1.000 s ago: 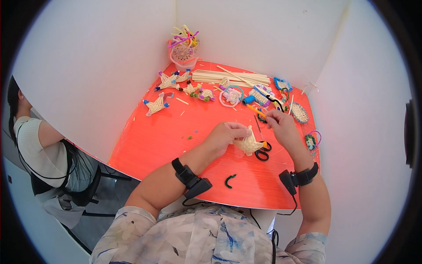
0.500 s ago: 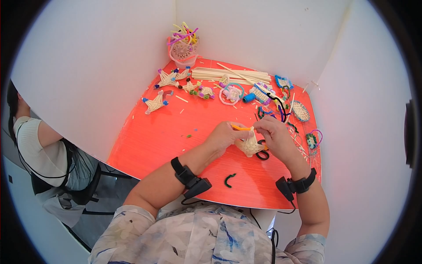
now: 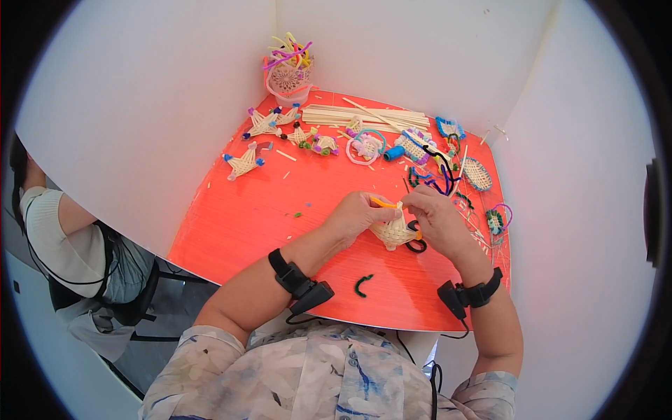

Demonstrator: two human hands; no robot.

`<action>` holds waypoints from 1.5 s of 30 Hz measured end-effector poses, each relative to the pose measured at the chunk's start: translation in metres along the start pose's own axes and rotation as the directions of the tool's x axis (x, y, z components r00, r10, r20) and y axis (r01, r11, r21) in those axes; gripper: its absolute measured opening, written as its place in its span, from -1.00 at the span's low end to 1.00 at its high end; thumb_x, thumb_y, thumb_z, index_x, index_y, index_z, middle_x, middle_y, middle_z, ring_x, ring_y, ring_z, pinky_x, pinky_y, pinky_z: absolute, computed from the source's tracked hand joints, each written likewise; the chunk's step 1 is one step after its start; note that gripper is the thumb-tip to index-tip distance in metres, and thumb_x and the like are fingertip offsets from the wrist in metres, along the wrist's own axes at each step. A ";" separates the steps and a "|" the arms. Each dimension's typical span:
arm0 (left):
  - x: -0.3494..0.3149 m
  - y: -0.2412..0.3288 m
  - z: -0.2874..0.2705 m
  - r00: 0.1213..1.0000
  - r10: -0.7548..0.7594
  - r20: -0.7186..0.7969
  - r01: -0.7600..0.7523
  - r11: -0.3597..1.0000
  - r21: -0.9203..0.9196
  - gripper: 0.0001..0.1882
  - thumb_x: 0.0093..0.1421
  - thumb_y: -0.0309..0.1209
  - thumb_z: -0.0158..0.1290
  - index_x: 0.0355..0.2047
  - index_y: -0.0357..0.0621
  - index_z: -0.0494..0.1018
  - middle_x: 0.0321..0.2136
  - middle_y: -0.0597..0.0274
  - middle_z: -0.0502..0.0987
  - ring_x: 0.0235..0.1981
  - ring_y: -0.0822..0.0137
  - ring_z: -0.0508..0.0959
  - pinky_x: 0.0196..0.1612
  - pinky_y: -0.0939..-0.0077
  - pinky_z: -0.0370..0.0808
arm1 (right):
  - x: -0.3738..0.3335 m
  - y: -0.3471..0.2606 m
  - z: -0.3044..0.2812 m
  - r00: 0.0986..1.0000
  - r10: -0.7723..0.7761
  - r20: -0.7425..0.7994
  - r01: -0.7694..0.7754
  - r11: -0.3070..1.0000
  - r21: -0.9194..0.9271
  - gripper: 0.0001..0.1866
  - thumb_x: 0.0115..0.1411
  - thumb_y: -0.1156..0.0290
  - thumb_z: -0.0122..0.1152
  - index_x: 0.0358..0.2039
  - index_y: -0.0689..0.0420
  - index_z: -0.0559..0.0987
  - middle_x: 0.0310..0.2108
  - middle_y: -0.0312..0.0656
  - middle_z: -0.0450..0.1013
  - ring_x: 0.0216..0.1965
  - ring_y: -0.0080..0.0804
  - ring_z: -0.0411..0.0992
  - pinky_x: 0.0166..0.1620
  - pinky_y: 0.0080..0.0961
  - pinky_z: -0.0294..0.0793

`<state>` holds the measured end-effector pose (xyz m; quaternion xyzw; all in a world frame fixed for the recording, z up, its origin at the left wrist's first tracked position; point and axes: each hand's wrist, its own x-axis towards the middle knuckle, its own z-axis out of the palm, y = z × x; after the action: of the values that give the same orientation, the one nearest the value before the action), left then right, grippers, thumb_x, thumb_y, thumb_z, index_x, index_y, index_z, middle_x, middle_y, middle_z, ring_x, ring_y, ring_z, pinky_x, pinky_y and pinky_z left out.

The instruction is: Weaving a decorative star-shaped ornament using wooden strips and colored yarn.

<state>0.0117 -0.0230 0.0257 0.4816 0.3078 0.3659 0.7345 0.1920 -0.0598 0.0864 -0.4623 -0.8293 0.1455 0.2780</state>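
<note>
Since a second ago, your right hand [image 3: 428, 214] has brought the orange stem [image 3: 382, 203] to the star [image 3: 392, 235]. Your left hand [image 3: 354, 215] pinches both; your right's fingers bunch by its upper tip, their hold unclear. Scissors [image 3: 419, 246] lie beside the star.

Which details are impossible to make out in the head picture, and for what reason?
In the head view:
Scissors: blades out of sight, apparently behind the woven piece.
Right hand: its own back hides what the fingers grip, if anything.
Co-worker: forearm and hands hidden by the white partition.
Green scrap: too small to identify.
</note>
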 end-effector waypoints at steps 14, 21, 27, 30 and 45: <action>0.002 -0.004 -0.004 0.998 0.015 0.062 -0.016 1.000 0.011 -0.86 0.08 -0.42 0.18 -0.42 -0.27 0.55 -0.51 0.30 0.54 -0.48 0.51 0.48 -0.35 0.59 0.40 | -0.006 0.013 0.011 0.941 0.336 -0.036 -0.297 0.873 0.387 -0.87 0.16 0.62 -0.03 -0.27 0.26 0.45 -0.49 -0.27 0.40 -0.45 -0.59 0.36 -0.36 -0.58 0.38; 0.001 0.000 -0.004 0.999 0.009 0.033 -0.009 1.000 -0.017 -0.87 0.09 -0.42 0.17 -0.44 -0.25 0.54 -0.52 0.30 0.54 -0.50 0.53 0.48 -0.36 0.62 0.40 | -0.010 0.016 -0.002 0.930 0.355 -0.099 -0.287 0.866 0.410 -0.89 0.14 0.56 0.02 -0.31 0.25 0.48 -0.51 -0.26 0.39 -0.51 -0.59 0.33 -0.42 -0.58 0.34; -0.001 0.003 -0.001 1.000 0.000 0.004 0.000 1.000 -0.006 -0.87 0.11 -0.43 0.16 -0.42 -0.26 0.54 -0.49 0.29 0.56 -0.45 0.52 0.52 -0.34 0.63 0.42 | -0.012 0.002 -0.015 0.966 0.166 -0.198 -0.190 0.976 -0.107 -0.88 0.09 0.51 0.13 -0.34 0.24 0.52 -0.45 -0.06 0.44 -0.46 -0.21 0.42 -0.37 -0.39 0.39; -0.001 0.001 -0.001 0.999 0.035 0.002 -0.035 0.999 0.022 -0.87 0.11 -0.44 0.16 -0.39 -0.26 0.55 -0.49 0.29 0.57 -0.45 0.52 0.52 -0.32 0.62 0.43 | -0.011 -0.007 -0.017 0.977 0.168 -0.131 -0.189 0.967 -0.170 -0.89 0.07 0.50 0.16 -0.38 0.25 0.53 -0.45 -0.05 0.46 -0.45 -0.15 0.44 -0.38 -0.34 0.41; -0.001 0.003 -0.001 0.997 0.068 0.024 -0.069 0.994 0.080 -0.83 0.11 -0.40 0.17 -0.38 -0.27 0.56 -0.44 0.27 0.58 -0.42 0.52 0.52 -0.27 0.59 0.42 | -0.012 -0.022 -0.022 0.968 0.230 -0.101 -0.239 0.967 -0.090 -0.91 0.06 0.50 0.15 -0.42 0.25 0.53 -0.49 -0.05 0.46 -0.50 -0.16 0.44 -0.42 -0.36 0.40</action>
<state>0.0093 -0.0227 0.0285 0.5250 0.2978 0.3729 0.7047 0.1952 -0.0818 0.1111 -0.5769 -0.7617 0.1140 0.2720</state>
